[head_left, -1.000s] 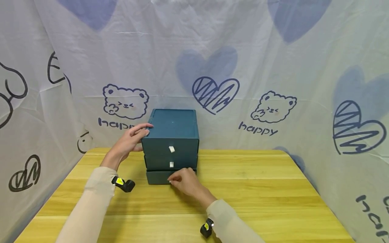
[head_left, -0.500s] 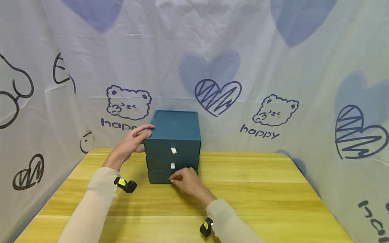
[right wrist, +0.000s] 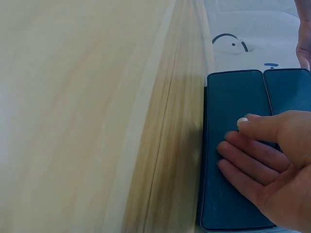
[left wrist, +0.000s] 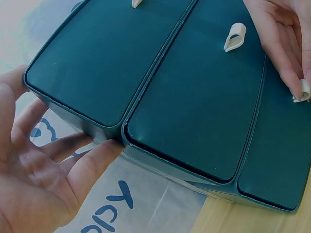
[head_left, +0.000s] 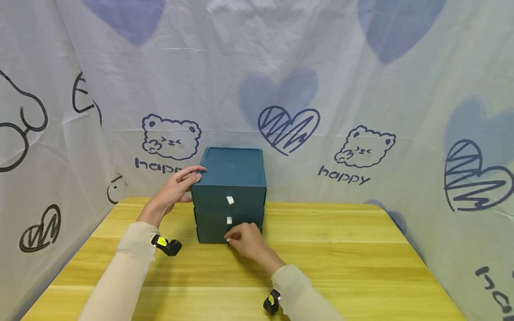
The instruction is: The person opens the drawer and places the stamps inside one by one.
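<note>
A dark teal drawer unit (head_left: 233, 166) with 3 stacked drawers stands at the back of the table. My left hand (head_left: 172, 189) rests against its left side, one fingertip at the top edge and other fingers spread on the side wall, as the left wrist view shows. My right hand (head_left: 250, 243) is low at the front and pinches the small white loop pull (left wrist: 303, 91) of the bottom drawer (head_left: 210, 234) between thumb and index finger. That drawer's face lies level with those above. The middle drawer pull (head_left: 229, 220) and the top drawer pull (head_left: 230, 200) are free.
The wooden table (head_left: 341, 249) has a light yellow grain. Behind the unit and along both sides hangs a white cloth (head_left: 289, 53) printed with hearts and bear faces. A small camera (head_left: 170, 246) sits on the left wrist, another camera (head_left: 271, 303) on the right.
The bottom drawer, standing slightly out a second ago, has slid back in with my right hand on its pull. My left hand has kept its place on the unit.
</note>
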A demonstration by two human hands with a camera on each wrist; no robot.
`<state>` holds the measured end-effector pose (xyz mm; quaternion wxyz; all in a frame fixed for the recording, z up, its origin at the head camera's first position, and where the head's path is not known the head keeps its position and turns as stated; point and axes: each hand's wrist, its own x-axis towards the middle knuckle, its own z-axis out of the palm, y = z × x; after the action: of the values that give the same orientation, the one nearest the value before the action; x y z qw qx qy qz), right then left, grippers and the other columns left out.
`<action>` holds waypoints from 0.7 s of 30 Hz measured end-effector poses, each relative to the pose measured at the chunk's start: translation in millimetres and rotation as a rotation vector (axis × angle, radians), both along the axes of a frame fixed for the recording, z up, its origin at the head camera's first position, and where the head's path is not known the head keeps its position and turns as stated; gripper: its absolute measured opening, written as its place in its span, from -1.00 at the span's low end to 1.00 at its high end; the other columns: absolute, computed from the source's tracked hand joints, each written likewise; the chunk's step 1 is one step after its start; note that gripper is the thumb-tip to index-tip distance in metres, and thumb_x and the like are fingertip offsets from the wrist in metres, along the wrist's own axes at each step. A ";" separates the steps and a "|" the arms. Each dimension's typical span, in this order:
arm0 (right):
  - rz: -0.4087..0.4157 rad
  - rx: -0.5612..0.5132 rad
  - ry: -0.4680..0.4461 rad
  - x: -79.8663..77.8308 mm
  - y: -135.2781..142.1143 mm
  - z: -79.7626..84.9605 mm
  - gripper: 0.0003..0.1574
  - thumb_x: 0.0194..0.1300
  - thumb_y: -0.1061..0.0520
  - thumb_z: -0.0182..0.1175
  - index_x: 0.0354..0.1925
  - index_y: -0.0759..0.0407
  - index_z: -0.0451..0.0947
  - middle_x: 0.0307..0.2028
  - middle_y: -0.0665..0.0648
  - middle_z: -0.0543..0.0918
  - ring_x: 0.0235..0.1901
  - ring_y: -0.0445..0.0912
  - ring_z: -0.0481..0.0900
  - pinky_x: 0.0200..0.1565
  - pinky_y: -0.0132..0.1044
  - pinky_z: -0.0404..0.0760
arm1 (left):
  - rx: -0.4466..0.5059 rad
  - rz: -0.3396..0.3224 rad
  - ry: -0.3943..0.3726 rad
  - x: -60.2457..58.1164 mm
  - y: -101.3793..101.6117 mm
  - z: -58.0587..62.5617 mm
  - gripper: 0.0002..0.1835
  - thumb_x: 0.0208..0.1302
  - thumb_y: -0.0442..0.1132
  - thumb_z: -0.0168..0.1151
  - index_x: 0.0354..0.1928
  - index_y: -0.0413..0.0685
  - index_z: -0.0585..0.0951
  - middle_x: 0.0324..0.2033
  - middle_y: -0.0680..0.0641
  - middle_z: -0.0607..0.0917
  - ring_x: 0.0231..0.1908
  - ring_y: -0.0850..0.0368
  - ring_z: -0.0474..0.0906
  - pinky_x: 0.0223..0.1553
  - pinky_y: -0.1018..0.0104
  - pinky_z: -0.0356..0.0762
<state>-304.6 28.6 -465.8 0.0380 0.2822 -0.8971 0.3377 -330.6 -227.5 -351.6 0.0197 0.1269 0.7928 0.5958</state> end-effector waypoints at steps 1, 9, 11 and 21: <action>0.004 0.002 -0.006 0.7 0.5 0.3 -0.86 0.37 0.22 0.35 -0.17 0.11 0.84 -0.27 0.04 0.85 -0.33 -0.22 0.73 -0.26 -0.48 0.65 | -0.001 0.002 0.000 0.2 0.2 0.0 -0.42 0.61 0.11 -0.01 0.51 0.03 0.33 0.65 -0.15 -0.02 0.56 -0.45 0.04 0.29 -0.37 0.48; 0.117 0.030 -0.053 8.8 19.0 6.2 -0.72 0.44 0.24 0.26 0.07 0.15 0.75 -0.01 0.10 0.81 -0.03 -0.06 0.76 0.02 -0.29 0.73 | 0.000 0.012 0.013 0.6 3.3 -0.9 -0.41 0.60 0.13 -0.01 0.53 0.10 0.33 0.66 -0.11 -0.02 0.58 -0.45 -0.04 0.29 -0.42 0.43; 0.137 0.023 -0.057 11.3 27.5 9.1 -0.69 0.46 0.24 0.24 0.11 0.15 0.73 0.05 0.11 0.80 0.04 -0.02 0.74 0.09 -0.22 0.73 | 0.004 0.015 0.033 1.1 3.6 -1.2 -0.40 0.60 0.14 -0.01 0.54 0.11 0.32 0.66 -0.10 0.00 0.60 -0.41 -0.05 0.28 -0.43 0.42; 0.084 -0.042 -0.028 12.8 85.3 20.8 -0.68 0.46 0.30 0.18 0.11 0.24 0.70 0.06 0.21 0.78 0.07 0.13 0.72 0.14 0.11 0.69 | 0.022 0.099 0.110 11.9 -5.7 -26.1 -0.41 0.68 -0.05 -0.14 0.64 0.06 0.12 0.61 -0.23 0.16 0.49 -0.38 0.27 0.28 -0.34 0.48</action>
<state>-291.8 113.8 -445.1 0.0168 0.3141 -0.8777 0.3616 -318.7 -233.3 -377.7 -0.0546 0.1204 0.7912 0.5971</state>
